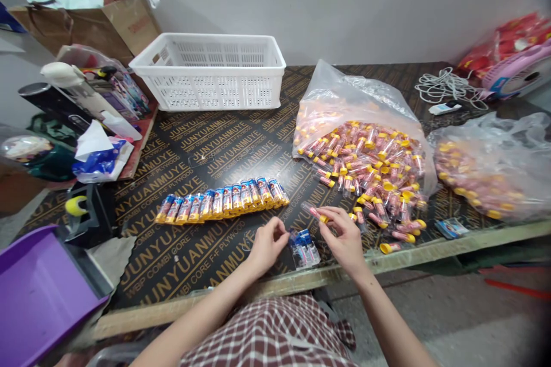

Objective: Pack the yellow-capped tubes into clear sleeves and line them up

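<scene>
My right hand (342, 235) pinches a small clear tube with a yellow cap (315, 212) over the table's front part. My left hand (269, 241) has its thumb and fingertips together beside a small pile of blue and clear wrappers (305, 249); anything between those fingertips is too small to make out. Behind my left hand lies a long row of blue-labelled tubes with yellow ends (224, 200), packed side by side. To the right, many pink tubes with yellow caps (379, 166) spill from an open plastic bag (327, 89).
A white basket (215, 89) stands at the back. A second bag of tubes (486, 172), a cable (447, 87) and a pink fan (516, 71) are right. At left are a tape dispenser (88, 215), a purple dustpan (47, 292) and a paper bag (99, 26).
</scene>
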`<state>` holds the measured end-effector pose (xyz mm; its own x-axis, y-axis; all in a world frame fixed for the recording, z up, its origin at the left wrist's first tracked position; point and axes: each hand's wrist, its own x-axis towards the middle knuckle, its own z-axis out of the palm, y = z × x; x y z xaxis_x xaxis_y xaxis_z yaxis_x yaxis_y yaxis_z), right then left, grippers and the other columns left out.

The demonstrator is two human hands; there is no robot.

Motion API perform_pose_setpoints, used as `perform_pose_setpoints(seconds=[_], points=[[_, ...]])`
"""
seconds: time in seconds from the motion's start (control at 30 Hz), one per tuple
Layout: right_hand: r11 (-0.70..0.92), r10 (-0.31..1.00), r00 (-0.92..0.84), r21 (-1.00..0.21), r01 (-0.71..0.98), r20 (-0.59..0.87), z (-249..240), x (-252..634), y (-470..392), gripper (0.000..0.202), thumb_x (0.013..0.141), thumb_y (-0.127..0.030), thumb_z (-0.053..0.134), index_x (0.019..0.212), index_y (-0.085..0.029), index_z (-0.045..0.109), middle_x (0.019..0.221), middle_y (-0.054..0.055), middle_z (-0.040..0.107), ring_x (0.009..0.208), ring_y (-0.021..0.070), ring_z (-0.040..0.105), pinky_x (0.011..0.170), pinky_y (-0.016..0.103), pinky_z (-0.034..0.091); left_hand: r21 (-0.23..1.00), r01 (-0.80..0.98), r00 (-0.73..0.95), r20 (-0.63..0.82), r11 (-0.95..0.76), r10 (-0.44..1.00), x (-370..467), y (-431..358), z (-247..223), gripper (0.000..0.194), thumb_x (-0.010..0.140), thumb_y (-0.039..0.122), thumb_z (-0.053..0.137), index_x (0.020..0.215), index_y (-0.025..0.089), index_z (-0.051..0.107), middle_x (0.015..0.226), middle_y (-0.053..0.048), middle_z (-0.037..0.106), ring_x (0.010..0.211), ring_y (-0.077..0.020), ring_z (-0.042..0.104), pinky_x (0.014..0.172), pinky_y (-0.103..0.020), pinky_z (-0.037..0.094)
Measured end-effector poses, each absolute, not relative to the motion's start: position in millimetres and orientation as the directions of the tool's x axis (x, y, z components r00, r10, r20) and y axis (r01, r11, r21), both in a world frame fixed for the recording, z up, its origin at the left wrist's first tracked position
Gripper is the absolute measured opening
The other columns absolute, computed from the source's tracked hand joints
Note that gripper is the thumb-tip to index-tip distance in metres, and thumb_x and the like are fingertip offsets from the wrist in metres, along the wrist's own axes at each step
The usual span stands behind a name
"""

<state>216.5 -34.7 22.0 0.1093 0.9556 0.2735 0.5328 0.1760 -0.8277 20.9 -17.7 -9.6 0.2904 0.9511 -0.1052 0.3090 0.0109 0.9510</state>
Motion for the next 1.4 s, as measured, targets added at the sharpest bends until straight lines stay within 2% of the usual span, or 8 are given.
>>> perform_pose_setpoints(seconds=[0.1, 0.2, 0.43, 0.77, 0.93, 1.2, 1.27, 1.4], points=[[0.169, 0.957, 0.136, -0.876, 0.452, 0.255, 27.8, 210.4, -41.0, 0.024, 0.085, -0.027, 0.054, 0.107, -0.025, 0.065, 0.106, 0.007, 0.060, 0.097, 0.0193, 0.059, 0.075, 0.032, 0.054, 0.965, 0.007, 0.158, -0.261, 0.263, 0.952, 11.9, -10.5, -1.4, 0.021, 0.066, 0.018, 0.064, 0.078, 0.019, 0.047, 0.058, 0.007, 0.055, 0.052, -0.0096, 0.051, 0.055, -0.021, 0.038], [0.153, 0.963, 0.154, -0.915, 0.373, 0.224, 32.4, 200.8, -48.0, 0.024, 0.085, -0.027, 0.056, 0.108, -0.025, 0.064, 0.108, 0.008, 0.061, 0.096, 0.0199, 0.060, 0.080, 0.035, 0.054, 0.887, -0.222, 0.098, -0.394, 0.406, 0.914, 4.1, -5.6, 8.4, 0.043, 0.052, 0.011, 0.073, 0.090, 0.017, 0.054, 0.061, 0.005, 0.063, 0.053, -0.0091, 0.055, 0.058, -0.021, 0.041], [0.216, 0.953, 0.128, -0.911, 0.351, 0.275, 30.9, 184.4, -59.1, 0.025, 0.083, -0.022, 0.059, 0.107, -0.025, 0.064, 0.107, 0.008, 0.063, 0.098, 0.0217, 0.061, 0.082, 0.037, 0.055, 0.744, -0.466, 0.050, -0.518, 0.479, 0.854, -1.7, -3.3, 18.9, 0.029, 0.053, 0.032, 0.081, 0.070, 0.012, 0.068, 0.069, -0.002, 0.067, 0.058, -0.0087, 0.058, 0.058, -0.021, 0.048], [0.335, 0.905, 0.073, -0.808, 0.485, 0.420, 35.1, 179.6, -65.5, 0.033, 0.081, -0.014, 0.058, 0.111, -0.027, 0.063, 0.106, 0.007, 0.065, 0.100, 0.0228, 0.061, 0.089, 0.042, 0.051, 0.766, -0.468, -0.038, -0.517, 0.442, 0.855, -3.0, -0.5, 22.1, 0.036, 0.051, 0.042, 0.082, 0.063, 0.011, 0.069, 0.057, -0.003, 0.066, 0.053, -0.0101, 0.058, 0.055, -0.021, 0.046], [0.361, 0.914, -0.016, -0.797, 0.484, 0.405, 35.9, 173.9, -65.7, 0.033, 0.081, -0.013, 0.057, 0.111, -0.026, 0.063, 0.107, 0.007, 0.065, 0.099, 0.0218, 0.062, 0.088, 0.039, 0.051, 0.785, -0.461, -0.040, -0.484, 0.413, 0.874, -0.8, -3.4, 22.6, 0.035, 0.058, 0.043, 0.078, 0.065, 0.011, 0.067, 0.061, -0.002, 0.066, 0.056, -0.0104, 0.058, 0.057, -0.022, 0.048], [0.371, 0.927, -0.131, -0.814, 0.447, 0.351, 25.8, 170.2, -61.7, 0.038, 0.083, -0.009, 0.050, 0.115, -0.028, 0.060, 0.101, 0.005, 0.060, 0.095, 0.0170, 0.060, 0.084, 0.032, 0.052, 0.760, -0.487, 0.143, -0.416, 0.429, 0.898, 4.4, -9.8, 39.8, 0.033, 0.061, 0.029, 0.079, 0.086, 0.014, 0.064, 0.075, -0.001, 0.067, 0.065, -0.0102, 0.061, 0.063, -0.022, 0.050], [0.386, 0.919, -0.136, -0.782, 0.489, 0.369, 23.6, 171.1, -58.5, 0.049, 0.079, -0.009, 0.054, 0.124, -0.028, 0.053, 0.107, 0.007, 0.055, 0.099, 0.0192, 0.057, 0.087, 0.036, 0.051, 0.752, -0.457, 0.207, -0.430, 0.475, 0.879, 4.6, -12.0, 42.5, 0.038, 0.060, 0.028, 0.080, 0.091, 0.014, 0.064, 0.076, -0.001, 0.067, 0.065, -0.0108, 0.061, 0.063, -0.023, 0.050], [0.427, 0.904, -0.233, -0.786, 0.447, 0.358, 23.7, 173.8, -51.9, 0.079, 0.068, -0.008, 0.056, 0.140, -0.027, 0.029, 0.140, 0.011, 0.032, 0.122, 0.0275, 0.045, 0.098, 0.047, 0.044, 0.737, -0.352, 0.361, -0.462, 0.577, 0.810, 6.6, -18.0, 43.2, 0.039, 0.058, 0.030, 0.081, 0.087, 0.008, 0.066, 0.076, -0.006, 0.069, 0.063, -0.0120, 0.062, 0.064, -0.025, 0.050]])
